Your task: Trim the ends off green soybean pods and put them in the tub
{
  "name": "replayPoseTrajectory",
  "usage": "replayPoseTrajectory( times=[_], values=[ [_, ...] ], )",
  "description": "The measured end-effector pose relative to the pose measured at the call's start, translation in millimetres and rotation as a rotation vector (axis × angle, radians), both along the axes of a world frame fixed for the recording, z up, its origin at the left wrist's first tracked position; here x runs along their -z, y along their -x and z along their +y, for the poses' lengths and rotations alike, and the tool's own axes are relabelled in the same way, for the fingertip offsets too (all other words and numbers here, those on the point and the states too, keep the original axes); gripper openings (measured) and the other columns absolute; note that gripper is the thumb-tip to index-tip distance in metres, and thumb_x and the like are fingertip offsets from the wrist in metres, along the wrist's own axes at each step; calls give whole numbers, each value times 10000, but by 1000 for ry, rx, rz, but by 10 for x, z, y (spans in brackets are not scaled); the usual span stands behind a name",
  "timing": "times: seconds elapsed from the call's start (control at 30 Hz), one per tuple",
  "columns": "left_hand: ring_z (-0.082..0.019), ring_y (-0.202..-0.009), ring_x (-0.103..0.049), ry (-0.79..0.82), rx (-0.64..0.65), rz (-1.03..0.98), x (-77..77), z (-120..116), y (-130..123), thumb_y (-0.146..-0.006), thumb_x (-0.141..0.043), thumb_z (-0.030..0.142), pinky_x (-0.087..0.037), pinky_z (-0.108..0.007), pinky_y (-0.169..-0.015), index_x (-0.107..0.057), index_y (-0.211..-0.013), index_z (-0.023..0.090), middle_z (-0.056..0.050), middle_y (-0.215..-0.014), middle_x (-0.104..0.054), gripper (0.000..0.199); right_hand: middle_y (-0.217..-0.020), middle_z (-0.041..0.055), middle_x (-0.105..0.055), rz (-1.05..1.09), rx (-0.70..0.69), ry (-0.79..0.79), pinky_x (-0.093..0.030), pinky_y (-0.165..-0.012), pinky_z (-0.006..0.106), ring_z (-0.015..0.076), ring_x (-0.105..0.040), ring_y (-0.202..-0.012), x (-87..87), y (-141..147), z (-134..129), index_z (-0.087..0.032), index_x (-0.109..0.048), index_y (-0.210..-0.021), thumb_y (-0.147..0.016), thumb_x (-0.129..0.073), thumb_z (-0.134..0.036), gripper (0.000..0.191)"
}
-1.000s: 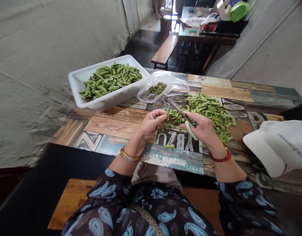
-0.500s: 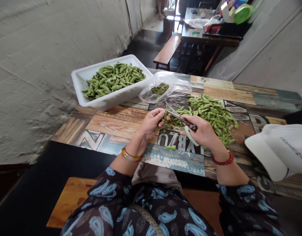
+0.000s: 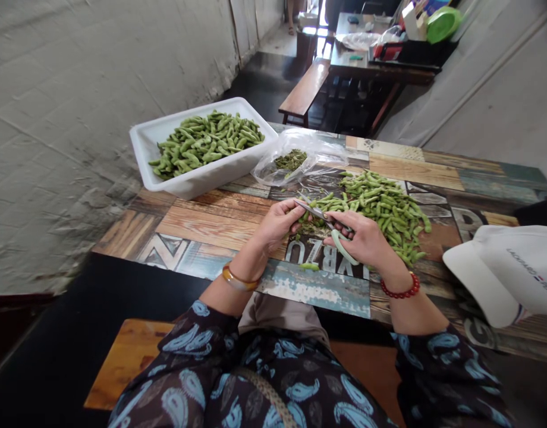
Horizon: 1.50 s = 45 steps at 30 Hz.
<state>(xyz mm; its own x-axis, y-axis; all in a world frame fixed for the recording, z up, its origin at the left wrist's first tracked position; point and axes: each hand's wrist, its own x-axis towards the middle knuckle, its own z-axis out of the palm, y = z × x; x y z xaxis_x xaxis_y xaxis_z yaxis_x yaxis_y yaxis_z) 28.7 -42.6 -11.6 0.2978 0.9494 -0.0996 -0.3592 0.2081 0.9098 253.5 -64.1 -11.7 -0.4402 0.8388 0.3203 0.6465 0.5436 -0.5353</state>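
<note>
Between the thumb and fingers of my left hand [image 3: 282,223] is a green soybean pod [image 3: 305,217], mostly covered by the fingers. My right hand [image 3: 360,233] grips scissors [image 3: 342,246] with pale green handles, the blades lying across the pod's end. Just beyond my right hand spreads a heap of soybean pods [image 3: 384,205] on the patterned table [image 3: 211,221]. One loose pod [image 3: 309,267] lies near the table's front edge. Small trimmings are scattered under my hands, partly hidden by them.
A white plastic tub [image 3: 202,181] full of pods stands at the back left. Beside it lies a clear plastic bag [image 3: 320,151] with trimmings [image 3: 291,159]. A white cap [image 3: 508,273] rests at the right. Farther back are a bench [image 3: 307,89] and a cluttered table [image 3: 345,56].
My left hand has shifted slightly right, toward the scissors, and its fingers now cover more of the pod. The scissor blades look closer together than before.
</note>
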Motion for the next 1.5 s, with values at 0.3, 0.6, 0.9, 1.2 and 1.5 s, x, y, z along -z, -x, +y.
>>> replayPoseTrajectory(
  times=[0.3, 0.6, 0.9, 1.2, 1.5],
  values=[
    [-99, -623, -492, -108, -67, 171, -30, -18, 2, -636, -846, 427, -340, -229, -566, -676, -712, 135, 13, -630, -572, 346, -991, 71, -715, -24, -6, 8, -552, -764, 346, 223, -665, -833, 10, -33, 12, -234, -677, -1217, -819, -739, -431, 449],
    [-100, -638, -451, -242, -75, 323, 56, 33, 17, -707, -773, 360, -347, -237, -636, -635, -668, 125, 11, -644, -540, 276, -991, 66, -750, -50, -23, 78, -562, -712, 310, 218, -706, -804, -44, -60, -5, -245, -710, -1176, -822, -738, -420, 396],
    [-79, -592, -416, -233, -157, 416, 25, 27, -1, -658, -781, 300, -312, -219, -569, -546, -612, 143, 30, -611, -498, 287, -1087, 60, -776, 6, 9, 128, -589, -865, 351, 262, -745, -970, -63, -59, -16, -237, -745, -1134, -799, -762, -369, 360],
    [-21, -417, -346, 68, -56, 19, -50, 17, 40, -631, -833, 332, -196, -171, -421, -509, -775, 172, 60, -575, -531, 389, -1109, 105, -763, 135, 147, 42, -588, -889, 404, 281, -734, -979, -11, -9, 30, -187, -728, -1164, -791, -756, -377, 420],
    [-14, -451, -410, 86, -56, -112, -48, 33, 45, -590, -867, 270, -252, -157, -429, -642, -839, 112, -32, -715, -693, 372, -1065, 93, -687, 27, 42, -8, -587, -771, 381, 229, -662, -837, 14, 4, -1, -219, -625, -1279, -812, -739, -437, 527]
  ],
)
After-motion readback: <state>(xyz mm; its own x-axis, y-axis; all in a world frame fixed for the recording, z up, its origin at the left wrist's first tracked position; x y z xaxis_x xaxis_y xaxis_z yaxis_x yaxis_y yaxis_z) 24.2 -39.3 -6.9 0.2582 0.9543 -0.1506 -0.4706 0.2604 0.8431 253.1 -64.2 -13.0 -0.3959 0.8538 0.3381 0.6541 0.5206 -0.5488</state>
